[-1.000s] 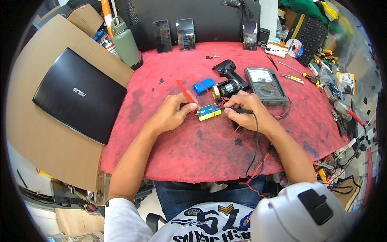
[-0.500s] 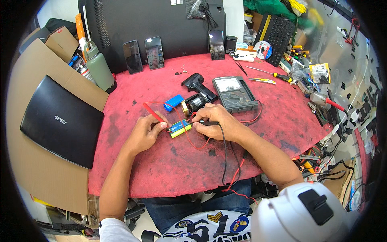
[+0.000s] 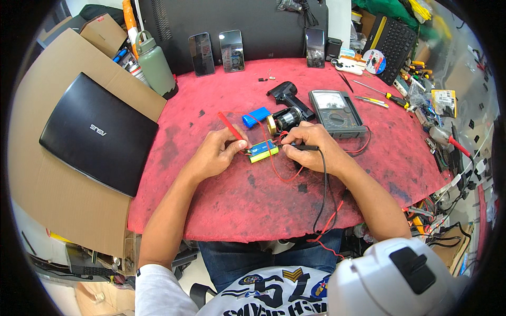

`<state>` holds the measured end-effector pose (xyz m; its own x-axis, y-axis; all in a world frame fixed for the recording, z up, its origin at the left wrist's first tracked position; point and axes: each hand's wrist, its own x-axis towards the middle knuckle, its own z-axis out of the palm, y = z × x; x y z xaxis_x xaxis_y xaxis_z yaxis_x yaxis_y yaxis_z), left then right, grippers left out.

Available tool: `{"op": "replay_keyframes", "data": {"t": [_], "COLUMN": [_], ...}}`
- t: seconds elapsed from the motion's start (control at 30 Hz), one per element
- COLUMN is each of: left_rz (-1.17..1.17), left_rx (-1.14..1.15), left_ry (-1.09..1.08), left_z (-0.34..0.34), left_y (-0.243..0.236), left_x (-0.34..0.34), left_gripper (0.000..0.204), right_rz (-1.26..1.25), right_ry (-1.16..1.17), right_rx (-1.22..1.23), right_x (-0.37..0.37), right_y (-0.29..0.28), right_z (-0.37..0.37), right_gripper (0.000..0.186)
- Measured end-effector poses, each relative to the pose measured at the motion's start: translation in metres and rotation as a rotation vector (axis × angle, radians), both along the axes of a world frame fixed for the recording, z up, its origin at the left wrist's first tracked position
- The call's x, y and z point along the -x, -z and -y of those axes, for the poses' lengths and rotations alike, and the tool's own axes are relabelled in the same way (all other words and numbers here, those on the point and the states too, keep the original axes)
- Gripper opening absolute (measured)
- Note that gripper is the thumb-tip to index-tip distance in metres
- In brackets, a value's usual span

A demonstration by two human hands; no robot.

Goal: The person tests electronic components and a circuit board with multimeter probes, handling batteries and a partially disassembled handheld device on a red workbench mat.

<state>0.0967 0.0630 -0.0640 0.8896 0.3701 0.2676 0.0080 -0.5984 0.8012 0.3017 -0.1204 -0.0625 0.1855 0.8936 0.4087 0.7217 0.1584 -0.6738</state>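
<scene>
Smooth plastic red probe (image 3: 230, 126), matt plastic meter (image 3: 337, 115), matt cardboard sheet (image 3: 68, 189), rough cloth-like tabletop (image 3: 226, 210)

Workshop, analog multimeter (image 3: 332, 117), screwdriver (image 3: 396, 100), stained tabletop (image 3: 237, 210)

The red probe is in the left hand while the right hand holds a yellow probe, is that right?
Not quite. The right hand holds a black probe, not a yellow one, as the head view shows. The red probe is indeed in the left hand.

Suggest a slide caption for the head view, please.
Left hand with red probe, right hand with black probe, at a yellow-blue pack.
</scene>
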Motion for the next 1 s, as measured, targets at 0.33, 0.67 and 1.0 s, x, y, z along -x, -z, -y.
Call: {"op": "replay_keyframes", "data": {"t": [0.33, 0.67, 1.0], "left_rz": [-0.006, -0.018, 0.019], "left_rx": [0.034, 0.011, 0.031], "left_ry": [0.003, 0.003, 0.02], "left_z": [-0.0028, -0.0028, -0.0038], "left_y": [0.005, 0.0028, 0.006], "left_x": [-0.0017, -0.0021, -0.0025], "left_gripper": [0.01, 0.009, 0.009], "right_rz": [-0.026, -0.025, -0.007], "right_ry": [0.001, 0.011, 0.007], "right_rx": [0.057, 0.063, 0.034], "right_x": [-0.0003, -0.0003, -0.0006], "right_y": [-0.0029, -0.0028, -0.0007], "right_z": [0.0012, 0.0014, 0.0009], "right_gripper": [0.017, 0.015, 0.016]}}
